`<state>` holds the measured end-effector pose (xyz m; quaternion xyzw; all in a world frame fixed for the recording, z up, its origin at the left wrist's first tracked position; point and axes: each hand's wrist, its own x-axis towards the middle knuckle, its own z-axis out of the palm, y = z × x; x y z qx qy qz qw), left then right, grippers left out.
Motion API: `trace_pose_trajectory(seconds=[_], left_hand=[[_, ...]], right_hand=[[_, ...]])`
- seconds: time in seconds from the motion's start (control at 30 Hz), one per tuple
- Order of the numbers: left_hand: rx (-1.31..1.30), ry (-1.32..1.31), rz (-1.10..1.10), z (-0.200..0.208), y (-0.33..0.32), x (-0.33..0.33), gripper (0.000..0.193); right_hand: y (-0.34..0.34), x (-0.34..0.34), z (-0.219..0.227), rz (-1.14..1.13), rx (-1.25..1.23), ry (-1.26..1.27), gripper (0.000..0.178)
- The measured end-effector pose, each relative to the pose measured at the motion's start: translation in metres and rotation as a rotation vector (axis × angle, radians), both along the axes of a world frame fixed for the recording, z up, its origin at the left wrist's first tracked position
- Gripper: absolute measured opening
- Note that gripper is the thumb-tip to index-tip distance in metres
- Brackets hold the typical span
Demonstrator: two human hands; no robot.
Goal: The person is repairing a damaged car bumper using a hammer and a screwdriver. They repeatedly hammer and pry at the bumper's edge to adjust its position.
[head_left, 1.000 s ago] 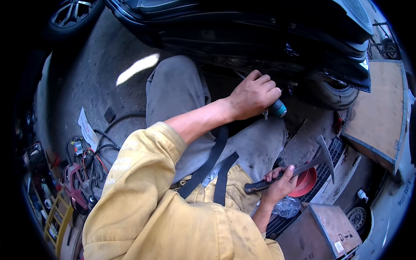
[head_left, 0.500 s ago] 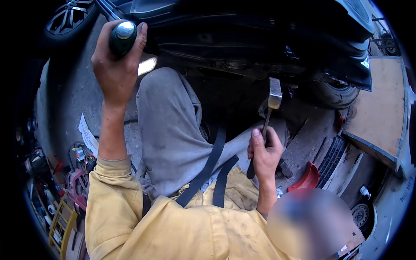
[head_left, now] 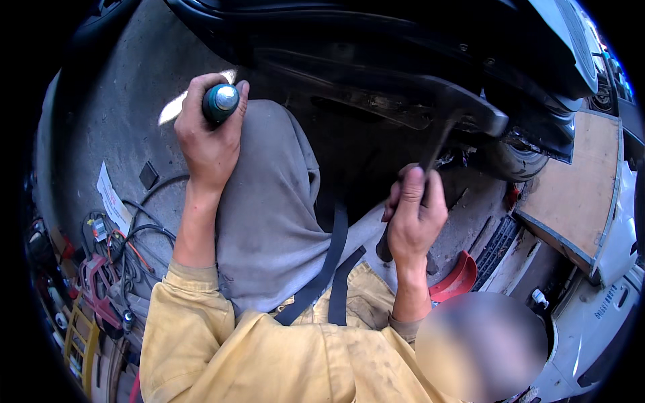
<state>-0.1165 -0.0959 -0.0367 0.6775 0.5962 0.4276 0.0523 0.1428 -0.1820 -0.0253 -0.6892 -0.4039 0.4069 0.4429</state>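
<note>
My left hand [head_left: 211,151] is wrapped round a thick green tool handle [head_left: 222,107] with a shiny metal end cap turned up at me. The rest of that tool is hidden beneath my fist, beside my raised knee. In my right hand [head_left: 413,225], further right, the fingers are closed on the dark shaft of a hammer [head_left: 494,122]. Its metal head is raised and smeared by motion, in front of the dark car body [head_left: 376,67]. The head appears apart from the green tool.
A car wheel [head_left: 521,160] sits under the body at right, beside a wooden board [head_left: 571,191]. A red curved piece [head_left: 455,277] lies on the floor near my right forearm. Cables [head_left: 144,228], a white paper sheet [head_left: 113,199] and a yellow frame [head_left: 80,346] lie at left. A blurred round patch covers the lower right.
My left hand has come lower and to the right with the green-handled tool. The hammer has swung, its head now further right and higher. The view has shifted slightly.
</note>
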Motion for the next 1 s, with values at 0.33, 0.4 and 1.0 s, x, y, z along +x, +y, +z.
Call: trace_pose_trajectory(seconds=[0.33, 0.4, 1.0], left_hand=[[-0.047, -0.019, 0.003, 0.003, 0.014, 0.006, 0.023], [-0.061, -0.029, -0.001, 0.000, 0.007, 0.000, 0.023], [0.005, 0.029, -0.141, 0.004, 0.016, 0.011, 0.022]], right_hand=[[-0.003, -0.006, -0.005, -0.009, -0.145, -0.026, 0.032], [0.002, -0.010, 0.015, -0.050, 0.056, 0.063, 0.031], [-0.003, -0.008, -0.022, 0.019, -0.234, -0.029, 0.037]])
